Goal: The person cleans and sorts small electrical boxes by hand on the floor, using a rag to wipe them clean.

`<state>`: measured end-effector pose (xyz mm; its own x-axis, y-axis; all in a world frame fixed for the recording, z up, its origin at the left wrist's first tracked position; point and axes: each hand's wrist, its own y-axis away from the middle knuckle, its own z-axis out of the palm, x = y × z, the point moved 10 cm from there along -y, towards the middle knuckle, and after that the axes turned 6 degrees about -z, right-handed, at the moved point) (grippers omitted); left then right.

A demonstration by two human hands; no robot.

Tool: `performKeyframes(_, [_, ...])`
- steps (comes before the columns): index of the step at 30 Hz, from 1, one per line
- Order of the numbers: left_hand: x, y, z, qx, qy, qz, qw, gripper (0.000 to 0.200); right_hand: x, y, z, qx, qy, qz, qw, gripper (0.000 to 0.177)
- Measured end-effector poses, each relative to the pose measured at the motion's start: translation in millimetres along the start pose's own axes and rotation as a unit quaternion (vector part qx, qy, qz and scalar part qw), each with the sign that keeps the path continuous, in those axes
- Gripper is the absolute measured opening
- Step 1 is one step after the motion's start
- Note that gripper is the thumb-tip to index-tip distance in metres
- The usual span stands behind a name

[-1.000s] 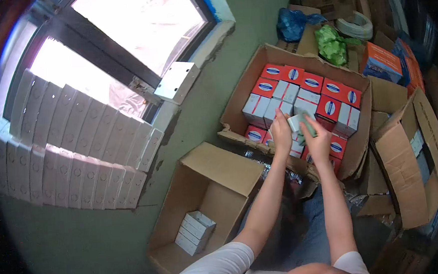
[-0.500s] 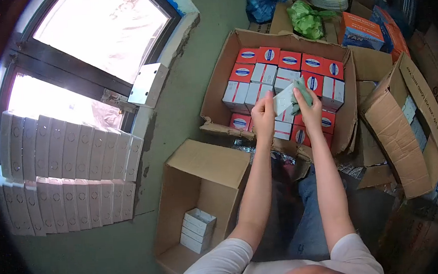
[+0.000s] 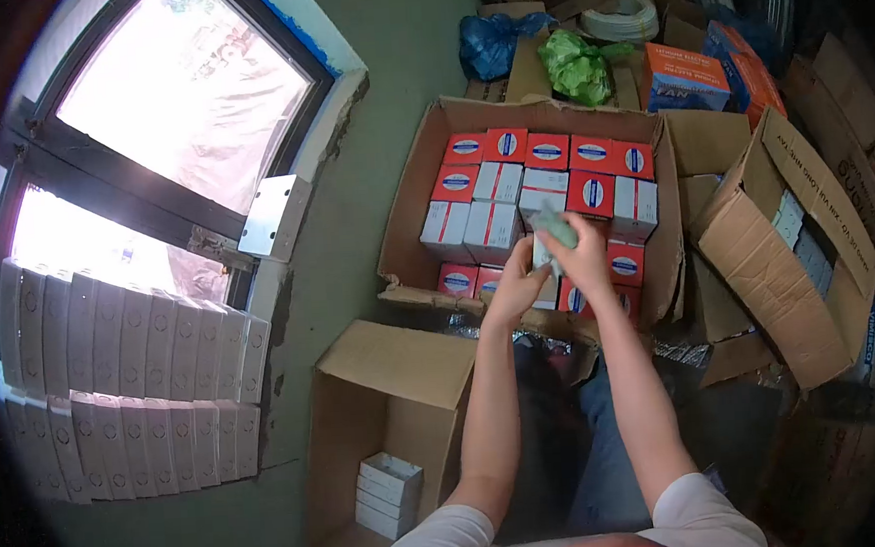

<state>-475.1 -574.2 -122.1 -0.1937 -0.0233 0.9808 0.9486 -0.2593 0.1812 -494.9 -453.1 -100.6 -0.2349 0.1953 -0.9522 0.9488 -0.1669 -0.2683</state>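
Observation:
My left hand (image 3: 520,286) is closed around a small white rectangular piece (image 3: 543,257), mostly covered by my fingers. In my right hand (image 3: 584,258) is a pale green cloth (image 3: 557,228), pressed against the top of that piece. Both hands are over the front of a large open carton (image 3: 411,190). Inside it stand several red-and-white boxes (image 3: 589,193) with blue oval labels, and more white box sides (image 3: 494,230).
A second open carton (image 3: 393,356) at lower left holds a stack of white boxes (image 3: 389,492). White boxes with round knockouts (image 3: 141,337) line the windowsill. On the right is a torn carton (image 3: 773,273); a green bag (image 3: 575,67) and fan box (image 3: 686,76) lie behind.
Both hands have come lower and closer together, with the white piece now more hidden and the cloth against it. The view has shifted slightly, so the surroundings sit lower and further left.

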Motion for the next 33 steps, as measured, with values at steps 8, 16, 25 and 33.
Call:
performKeyframes(8, [-20.4, -9.0, -43.3, 0.284, 0.055, 0.025, 0.957, 0.05, -34.3, -2.4, -8.0, 0.023, 0.149, -0.105, 0.983, 0.029])
performKeyframes(16, [22.6, 8.3, -52.8, 0.335, -0.143, 0.022, 0.931, 0.066, -14.7, -0.3, 4.2, -0.017, 0.172, -0.095, 0.98, 0.025])
performKeyframes(25, [4.3, 4.5, -41.7, 0.353, -0.045, 0.034, 0.934, 0.061, -49.6, 2.8, 13.7, -0.002, 0.143, -0.14, 0.98, 0.027])
performKeyframes(33, [22.0, -8.6, -21.6, 0.278, -0.113, 0.131, 0.945, 0.062, -25.5, 0.6, -20.1, 0.038, 0.231, -0.042, 0.971, 0.028])
